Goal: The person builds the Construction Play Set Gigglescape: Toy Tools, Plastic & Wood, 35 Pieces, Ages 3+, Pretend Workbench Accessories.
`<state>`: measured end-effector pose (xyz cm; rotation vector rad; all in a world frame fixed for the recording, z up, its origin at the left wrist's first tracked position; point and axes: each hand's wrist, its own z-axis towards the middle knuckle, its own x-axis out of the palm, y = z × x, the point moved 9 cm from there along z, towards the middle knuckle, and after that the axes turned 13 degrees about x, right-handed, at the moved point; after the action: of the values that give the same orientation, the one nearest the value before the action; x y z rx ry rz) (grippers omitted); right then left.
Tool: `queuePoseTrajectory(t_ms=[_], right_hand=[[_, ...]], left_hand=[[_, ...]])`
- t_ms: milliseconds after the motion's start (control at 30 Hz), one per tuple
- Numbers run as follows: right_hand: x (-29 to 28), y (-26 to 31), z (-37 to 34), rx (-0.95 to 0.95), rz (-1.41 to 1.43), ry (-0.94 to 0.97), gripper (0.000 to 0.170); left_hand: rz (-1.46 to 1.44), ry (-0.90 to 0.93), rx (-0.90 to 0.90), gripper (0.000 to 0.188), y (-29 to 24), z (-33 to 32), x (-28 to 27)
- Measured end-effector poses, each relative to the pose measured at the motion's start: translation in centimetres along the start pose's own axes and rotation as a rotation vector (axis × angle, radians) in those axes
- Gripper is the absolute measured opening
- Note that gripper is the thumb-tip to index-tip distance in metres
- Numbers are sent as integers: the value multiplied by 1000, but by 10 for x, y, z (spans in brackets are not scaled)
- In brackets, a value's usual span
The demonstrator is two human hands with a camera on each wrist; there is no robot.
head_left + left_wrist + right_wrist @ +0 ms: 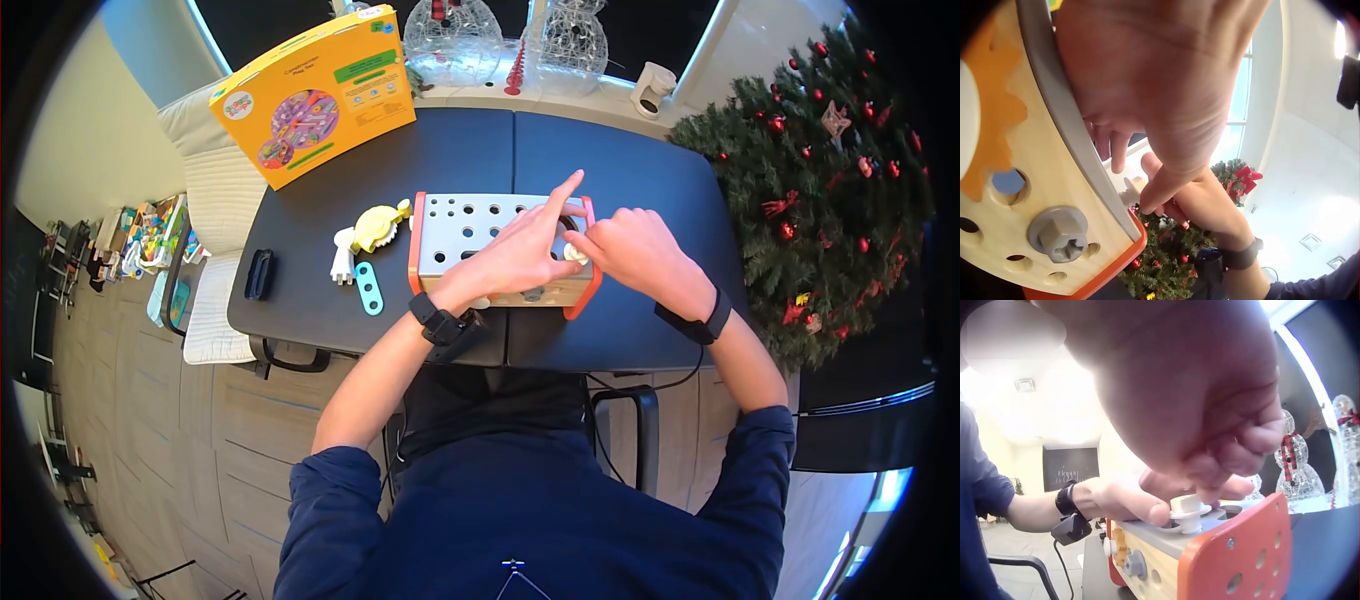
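A toy workbench [445, 235] with a grey top full of holes, wooden front and orange-red ends stands on the dark table. At its right end, a white toy bolt [1188, 509] with a wide flange stands upright at the top. My right hand [640, 250], fingers curled, pinches the bolt from the right. Over the top lies my left hand [520, 250], its index finger extended and its thumb tip right at the bolt's flange. A grey bolt [1060, 234] and an orange gear [997, 106] are on the wooden front.
Left of the workbench lie a yellow toothed piece [375, 228], a white piece [343, 256] and a teal strip with holes [369, 289]. A black case [260, 275] is further left. Behind stands a yellow box [320, 100]; a decorated tree [810, 200] rises at right.
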<state>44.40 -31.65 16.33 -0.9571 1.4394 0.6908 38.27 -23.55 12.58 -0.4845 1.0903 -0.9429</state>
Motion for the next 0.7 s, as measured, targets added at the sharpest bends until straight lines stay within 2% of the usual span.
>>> queuePoseTrajectory(t_ms=[33, 133, 233, 333, 500, 533, 600, 700], right_hand=[[-2, -2, -2, 19, 8, 19, 22], [-33, 9, -19, -259, 545, -131, 10], [-15, 17, -15, -432, 723, -15, 8], [-4, 14, -10, -334, 698, 109, 10], [-9, 13, -5, -284, 627, -49, 15], [-6, 12, -3, -277, 616, -94, 17], [4, 9, 1, -169, 494, -163, 23], [4, 8, 0, -102, 187, -168, 30]], left_hand=[[-63, 17, -28, 116, 0, -1, -1], [-200, 37, -81, 113, -3, -4, -5], [-240, 16, -71, 116, -3, -4, -5], [-243, 11, -47, 117, -5, -3, -6], [-29, 26, 41, 118, 0, -1, 0], [-13, 43, 5, 120, -4, -1, 0], [18, 75, -69, 125, -17, 1, -2], [119, -22, 57, 132, -9, 2, 0]])
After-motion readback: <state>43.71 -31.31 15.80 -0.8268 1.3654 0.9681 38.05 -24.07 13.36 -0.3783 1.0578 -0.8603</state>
